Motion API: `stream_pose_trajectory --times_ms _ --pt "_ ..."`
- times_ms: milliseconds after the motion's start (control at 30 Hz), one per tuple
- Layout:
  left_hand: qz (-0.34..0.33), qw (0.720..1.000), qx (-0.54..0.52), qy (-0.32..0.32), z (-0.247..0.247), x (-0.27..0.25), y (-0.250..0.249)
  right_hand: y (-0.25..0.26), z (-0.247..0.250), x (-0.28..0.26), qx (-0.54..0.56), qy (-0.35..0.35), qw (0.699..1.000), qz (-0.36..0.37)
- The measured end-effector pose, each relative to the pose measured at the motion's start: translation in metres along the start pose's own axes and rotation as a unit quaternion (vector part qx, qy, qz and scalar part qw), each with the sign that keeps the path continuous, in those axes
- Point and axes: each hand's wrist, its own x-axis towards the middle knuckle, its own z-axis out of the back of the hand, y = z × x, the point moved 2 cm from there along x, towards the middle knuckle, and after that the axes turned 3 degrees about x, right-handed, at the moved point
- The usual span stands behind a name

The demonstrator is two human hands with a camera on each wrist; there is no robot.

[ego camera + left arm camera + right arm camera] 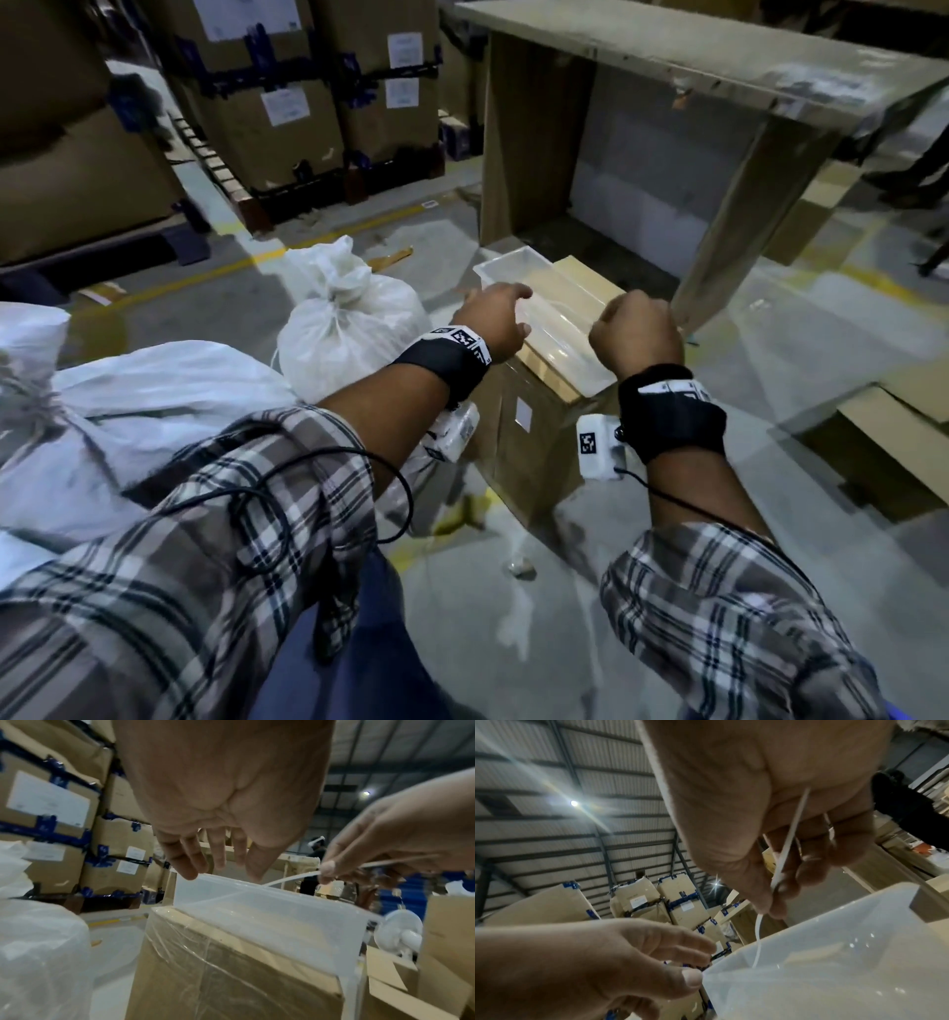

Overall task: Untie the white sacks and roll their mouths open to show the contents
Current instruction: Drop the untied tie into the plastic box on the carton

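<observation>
Two white sacks stand at the left, both tied at the neck: a smaller one (349,318) on the floor and a big one (128,411) close to me, also at the left edge of the left wrist view (38,953). My right hand (634,329) pinches a thin white tie strip (788,841) between thumb and fingers, its free end dangling into a clear plastic tub (500,259). My left hand (495,321) hovers with loosely spread fingers (190,862) at the tub's left rim (257,906), holding nothing. Neither hand touches a sack.
The tub sits on a taped cardboard box (529,442). A wooden table (719,67) stands behind it. Strapped cartons on pallets (287,103) line the back left, and open cardboard boxes (873,437) lie at the right. Another person (316,852) stands far off.
</observation>
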Motion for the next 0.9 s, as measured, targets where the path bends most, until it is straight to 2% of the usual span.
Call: stream_pose_trajectory --times_ms 167,367,600,800,900 --pt "-0.064 0.991 0.102 0.053 -0.023 0.001 -0.007 0.006 -0.029 0.025 -0.148 0.013 0.987 0.057" --pt "-0.07 0.992 0.087 0.058 -0.029 0.002 -0.005 0.004 -0.049 0.044 -0.125 0.047 0.99 0.046" --pt "-0.076 0.993 0.072 0.057 -0.028 0.0 -0.004 -0.001 -0.056 0.049 -0.106 0.126 0.986 0.035" --pt "-0.055 0.995 0.049 0.068 -0.024 0.0 -0.008 -0.007 -0.046 0.049 -0.108 0.073 0.991 0.04" --pt "-0.052 0.995 0.054 0.07 -0.023 -0.001 -0.009 -0.008 -0.048 0.048 -0.123 0.077 0.989 0.043"
